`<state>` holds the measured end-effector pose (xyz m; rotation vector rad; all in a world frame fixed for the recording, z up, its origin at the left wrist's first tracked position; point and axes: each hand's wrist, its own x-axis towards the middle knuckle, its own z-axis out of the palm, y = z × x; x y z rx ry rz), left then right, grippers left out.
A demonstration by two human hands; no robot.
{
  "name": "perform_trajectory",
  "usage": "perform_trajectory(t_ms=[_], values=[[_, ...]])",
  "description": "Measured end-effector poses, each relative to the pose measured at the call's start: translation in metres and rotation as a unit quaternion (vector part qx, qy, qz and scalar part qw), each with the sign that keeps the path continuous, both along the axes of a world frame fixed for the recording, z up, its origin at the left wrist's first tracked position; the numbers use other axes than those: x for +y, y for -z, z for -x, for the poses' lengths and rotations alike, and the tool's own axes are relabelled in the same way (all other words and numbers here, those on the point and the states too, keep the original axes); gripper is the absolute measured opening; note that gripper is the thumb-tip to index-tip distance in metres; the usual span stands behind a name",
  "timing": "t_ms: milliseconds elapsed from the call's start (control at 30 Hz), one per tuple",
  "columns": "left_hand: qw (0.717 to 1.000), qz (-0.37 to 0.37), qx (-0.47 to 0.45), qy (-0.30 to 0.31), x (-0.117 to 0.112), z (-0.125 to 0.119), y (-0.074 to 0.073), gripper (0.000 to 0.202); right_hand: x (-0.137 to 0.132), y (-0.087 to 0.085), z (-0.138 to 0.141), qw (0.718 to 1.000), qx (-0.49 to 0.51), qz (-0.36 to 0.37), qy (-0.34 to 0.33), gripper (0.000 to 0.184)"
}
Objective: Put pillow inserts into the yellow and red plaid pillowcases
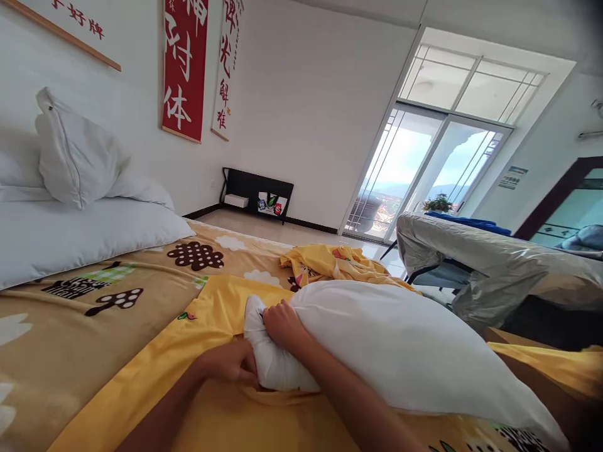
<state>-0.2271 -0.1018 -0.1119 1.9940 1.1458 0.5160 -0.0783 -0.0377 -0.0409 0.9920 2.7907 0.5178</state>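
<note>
A white pillow (400, 345) lies across a yellow pillowcase (221, 301) on the bed. My right hand (282, 323) is closed on the pillow's near-left corner, bunching the white fabric. My left hand (233, 363) is closed lower down on the same corner, where it meets the yellow cloth. Both forearms reach in from the bottom of the view. More crumpled yellow fabric (330, 260) sits just beyond the pillow.
The bed sheet (70, 326) is tan with brown and white cloud shapes. White pillows (75, 157) and a white duvet (70, 232) are stacked at the left. A grey covered object (494, 263) stands at the right, a glass balcony door (414, 176) behind it.
</note>
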Motion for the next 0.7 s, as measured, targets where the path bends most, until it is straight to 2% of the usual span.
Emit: perform_trajectory(t_ms=[67, 167, 200, 300, 400, 500, 567, 633, 700], values=[[0.995, -0.034, 0.083, -0.041, 0.004, 0.008, -0.004, 0.022, 0.002, -0.003, -0.007, 1.0, 0.003, 0.002, -0.008, 0.023], [0.962, -0.099, 0.19, -0.171, 0.011, 0.011, -0.004, 0.026, -0.007, -0.011, -0.029, 1.0, 0.01, -0.01, 0.0, 0.026], [0.954, -0.106, 0.206, -0.189, 0.013, 0.01, -0.003, 0.024, -0.013, -0.014, -0.036, 1.0, 0.013, -0.017, 0.007, 0.027], [0.949, -0.1, 0.243, -0.176, 0.022, 0.005, -0.003, 0.015, -0.033, -0.021, -0.052, 0.999, 0.025, -0.04, 0.028, 0.032], [0.95, -0.062, 0.277, -0.132, 0.044, 0.003, -0.012, 0.01, -0.039, -0.035, -0.061, 0.995, 0.053, -0.057, 0.056, 0.034], [0.954, 0.0, 0.287, -0.091, 0.074, 0.003, -0.021, 0.011, -0.026, -0.053, -0.066, 0.988, 0.093, -0.069, 0.098, 0.035], [0.955, 0.035, 0.287, -0.072, 0.09, 0.002, -0.021, 0.014, -0.012, -0.059, -0.066, 0.983, 0.114, -0.071, 0.123, 0.035], [0.958, 0.033, 0.279, -0.062, 0.097, 0.002, -0.015, 0.018, 0.002, -0.056, -0.063, 0.98, 0.125, -0.064, 0.138, 0.034], [0.964, -0.008, 0.257, -0.063, 0.094, 0.002, -0.006, 0.021, 0.013, -0.043, -0.058, 0.981, 0.126, -0.05, 0.138, 0.038]])
